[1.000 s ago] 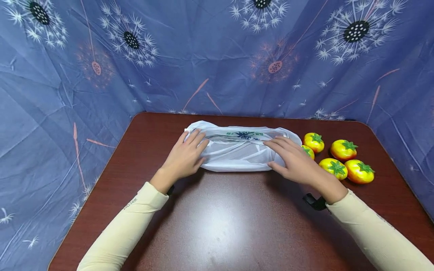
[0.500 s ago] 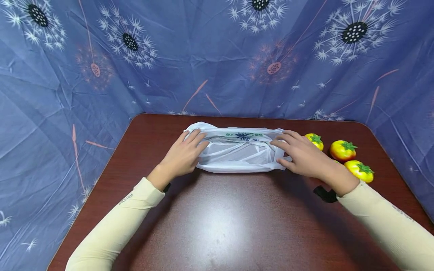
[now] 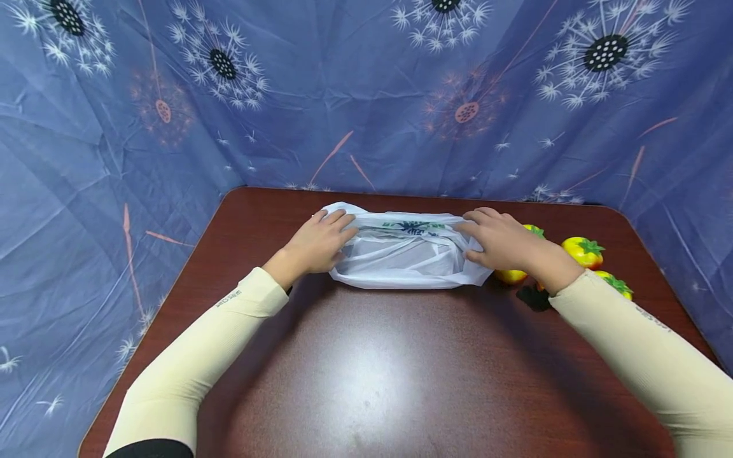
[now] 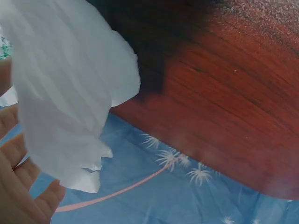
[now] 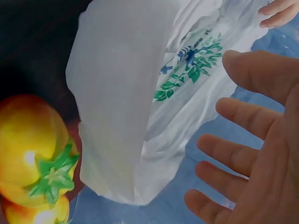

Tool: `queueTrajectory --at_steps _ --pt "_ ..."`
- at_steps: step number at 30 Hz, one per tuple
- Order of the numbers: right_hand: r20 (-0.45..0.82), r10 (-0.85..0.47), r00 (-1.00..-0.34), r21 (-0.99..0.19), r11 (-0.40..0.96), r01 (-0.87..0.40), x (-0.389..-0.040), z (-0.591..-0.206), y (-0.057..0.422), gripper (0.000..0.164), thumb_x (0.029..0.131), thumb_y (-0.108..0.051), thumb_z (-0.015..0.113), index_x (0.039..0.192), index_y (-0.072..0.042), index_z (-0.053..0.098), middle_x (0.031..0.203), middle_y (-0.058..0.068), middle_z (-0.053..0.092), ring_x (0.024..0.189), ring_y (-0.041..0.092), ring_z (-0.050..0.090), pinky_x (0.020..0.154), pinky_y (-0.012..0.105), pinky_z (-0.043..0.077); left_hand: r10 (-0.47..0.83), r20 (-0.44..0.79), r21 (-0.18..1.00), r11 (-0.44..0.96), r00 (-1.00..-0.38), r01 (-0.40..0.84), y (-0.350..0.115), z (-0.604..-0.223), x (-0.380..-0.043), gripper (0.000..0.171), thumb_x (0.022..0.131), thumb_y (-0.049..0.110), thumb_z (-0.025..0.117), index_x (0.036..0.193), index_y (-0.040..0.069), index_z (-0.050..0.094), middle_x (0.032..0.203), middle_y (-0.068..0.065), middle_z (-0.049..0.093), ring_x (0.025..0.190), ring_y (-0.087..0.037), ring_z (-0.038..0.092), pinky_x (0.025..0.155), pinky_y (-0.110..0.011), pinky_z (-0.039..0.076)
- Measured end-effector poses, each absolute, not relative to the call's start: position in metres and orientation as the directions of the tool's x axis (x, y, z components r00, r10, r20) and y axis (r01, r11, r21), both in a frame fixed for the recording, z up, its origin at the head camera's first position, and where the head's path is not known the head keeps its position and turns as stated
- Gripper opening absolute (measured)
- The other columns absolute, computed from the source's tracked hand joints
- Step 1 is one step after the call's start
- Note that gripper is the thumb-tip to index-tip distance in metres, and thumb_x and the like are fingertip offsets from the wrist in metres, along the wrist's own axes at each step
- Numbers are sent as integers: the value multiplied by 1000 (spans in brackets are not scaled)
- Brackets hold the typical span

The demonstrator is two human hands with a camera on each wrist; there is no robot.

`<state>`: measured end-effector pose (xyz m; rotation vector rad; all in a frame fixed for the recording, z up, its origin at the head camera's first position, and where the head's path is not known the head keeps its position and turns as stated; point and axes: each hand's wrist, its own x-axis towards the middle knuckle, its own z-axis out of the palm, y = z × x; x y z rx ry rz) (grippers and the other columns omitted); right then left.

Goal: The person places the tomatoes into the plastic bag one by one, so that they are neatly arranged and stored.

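A white plastic bag (image 3: pixel 395 280) lies on the table with its mouth spread wide, green and blue print showing on its inner far side. At its left end is my left hand (image 3: pixel 317 245), fingers extended over the rim; in the left wrist view the fingers (image 4: pixel 28 172) are spread beside the bag's hanging film (image 4: pixel 70 93). My right hand (image 3: pixel 504 242) hovers at the right end. Seen from the right wrist, its fingers (image 5: pixel 233 154) are spread and slightly bent, apart from the bag (image 5: pixel 117 93), with nothing in them.
Several shiny yellow-red fruits with green leafy tops (image 3: pixel 583 252) sit right of the bag, partly hidden by my right hand and forearm. The brown table (image 3: pixel 366 356) ends at a blue dandelion-print cloth (image 3: pixel 366 127) behind and at the sides.
My right hand has moved right and slightly away, from over the bag to its right end. My left hand has shifted slightly right and away. The bag's right end has changed shape.
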<state>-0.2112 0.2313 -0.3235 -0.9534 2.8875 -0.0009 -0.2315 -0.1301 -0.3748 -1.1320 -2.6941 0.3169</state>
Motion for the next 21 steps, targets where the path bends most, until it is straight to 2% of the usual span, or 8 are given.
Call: queueTrajectory --at_steps 7,13,15,17,21 --pt "-195 -548 -813 -27 832 -554 -231 -335 216 54 93 -26 66 141 -5 53 150 28 42 139 49 36 106 66 37 664 44 -210 737 -747 642 -131 -391 -245 55 84 24 71 135 11 55 149 -12 48 140 -31 43 112 -53 38" --pt "-246 -523 -816 -24 845 -534 -243 -351 207 61 93 -28 66 146 -3 47 154 29 36 143 49 31 110 67 33 600 -61 -149 784 -797 602 -133 -404 -253 59 90 31 64 144 13 47 157 -11 39 146 -31 37 117 -53 33" --pt "-197 -537 -820 1 836 -548 -243 -356 206 60 92 -27 68 144 -3 48 154 28 37 143 48 31 112 66 31 586 -89 -135 794 -806 592 -133 -407 -254 61 92 33 63 147 13 44 159 -11 36 147 -32 34 119 -53 30" --pt "-91 -590 -802 41 803 -595 -242 -359 205 56 89 -24 72 138 -3 54 150 26 43 141 46 35 112 65 32 581 -100 -133 797 -808 589 -133 -408 -254 62 94 35 61 148 12 42 160 -11 35 148 -32 33 120 -53 28" --pt "134 -721 -680 133 693 -709 -235 -362 202 44 83 -19 78 122 -4 65 131 21 59 128 40 50 109 59 38 593 -65 -151 789 -802 596 -131 -410 -253 65 94 39 61 150 11 40 159 -12 36 147 -33 35 120 -54 29"
